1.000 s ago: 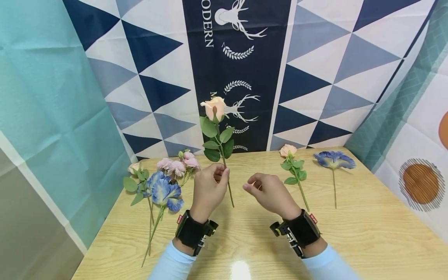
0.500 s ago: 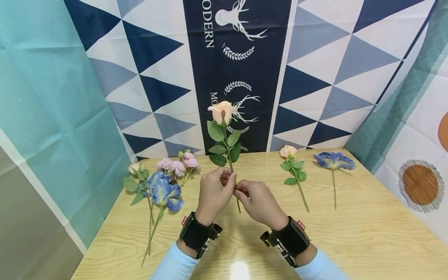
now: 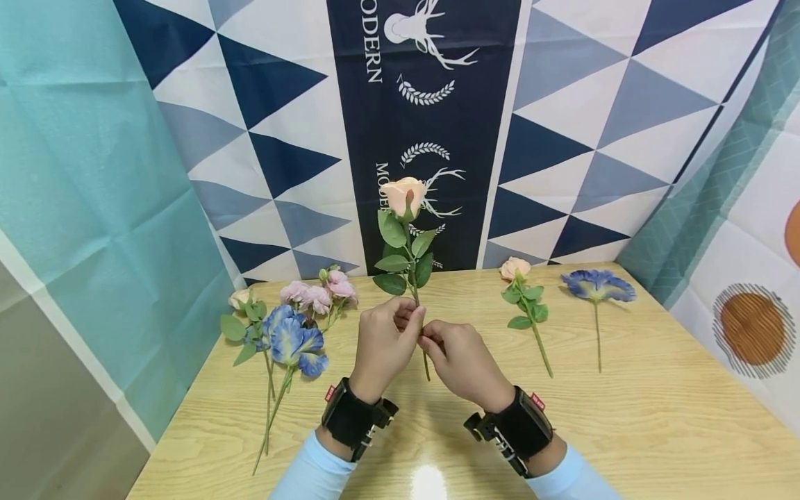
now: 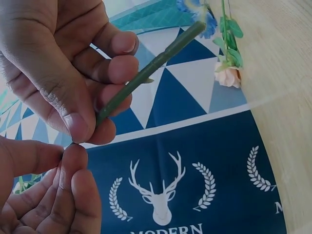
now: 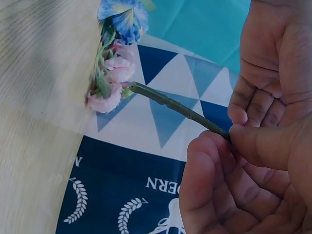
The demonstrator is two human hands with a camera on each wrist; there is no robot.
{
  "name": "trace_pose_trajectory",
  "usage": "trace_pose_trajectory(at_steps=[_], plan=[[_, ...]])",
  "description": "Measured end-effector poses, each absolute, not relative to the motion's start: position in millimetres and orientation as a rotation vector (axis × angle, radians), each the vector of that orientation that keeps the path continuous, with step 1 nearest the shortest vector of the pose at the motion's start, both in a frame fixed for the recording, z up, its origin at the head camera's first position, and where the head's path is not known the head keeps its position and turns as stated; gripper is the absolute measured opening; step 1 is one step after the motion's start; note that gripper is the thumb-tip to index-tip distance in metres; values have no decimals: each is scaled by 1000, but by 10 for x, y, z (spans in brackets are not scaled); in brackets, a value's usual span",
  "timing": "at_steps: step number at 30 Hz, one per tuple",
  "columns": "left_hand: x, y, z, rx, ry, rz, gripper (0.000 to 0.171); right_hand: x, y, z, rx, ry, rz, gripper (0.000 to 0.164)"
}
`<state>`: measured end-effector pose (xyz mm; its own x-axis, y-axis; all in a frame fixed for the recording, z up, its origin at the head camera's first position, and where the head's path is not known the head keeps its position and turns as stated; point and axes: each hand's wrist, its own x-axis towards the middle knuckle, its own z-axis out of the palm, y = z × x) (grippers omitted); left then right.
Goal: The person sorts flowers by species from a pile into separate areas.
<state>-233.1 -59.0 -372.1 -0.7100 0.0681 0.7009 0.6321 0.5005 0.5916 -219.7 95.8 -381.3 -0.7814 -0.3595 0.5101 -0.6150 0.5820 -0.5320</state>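
Observation:
My left hand [image 3: 382, 346] holds a peach rose [image 3: 401, 197] upright by its green stem, thumb and fingers pinching it below the leaves. Just under that, my right hand [image 3: 461, 362] pinches the same stem between thumb and index finger. The two hands' fingertips almost meet there. In the left wrist view, the bare lower end of the stem [image 4: 151, 68] sticks out past the right hand's fingers [image 4: 105, 73]. The right wrist view also shows this stem [image 5: 180, 108] leaving the right hand's pinch, with the left hand [image 5: 265, 87] behind.
On the wooden table [image 3: 625, 430], pink flowers [image 3: 315, 298], blue flowers [image 3: 290, 340] and a pale rose [image 3: 239, 298] lie at the left. A smaller peach rose [image 3: 515, 269] and a blue flower [image 3: 596, 285] lie at the right. Patterned cloth [image 3: 562, 139] hangs behind.
My right hand has moved left and taken hold of the stem beneath my left hand. The left hand has shifted slightly right with the rose. The flowers on the table have not moved.

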Motion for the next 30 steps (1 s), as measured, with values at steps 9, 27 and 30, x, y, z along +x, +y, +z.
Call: trace_pose_trajectory(at_steps=[9,27,30], plan=[[-2320,-650,-3694,-583,-2119,-1150,12,-2182,1014,-3751,792,-2450,1031,12],[-2465,-1139,-3583,-354,-2119,-1013,18,-2244,1246,-3628,659,-2468,976,9],[-2491,-1229,-3571,-316,-2121,-987,17,-2264,1293,-3628,625,-2472,986,10]])
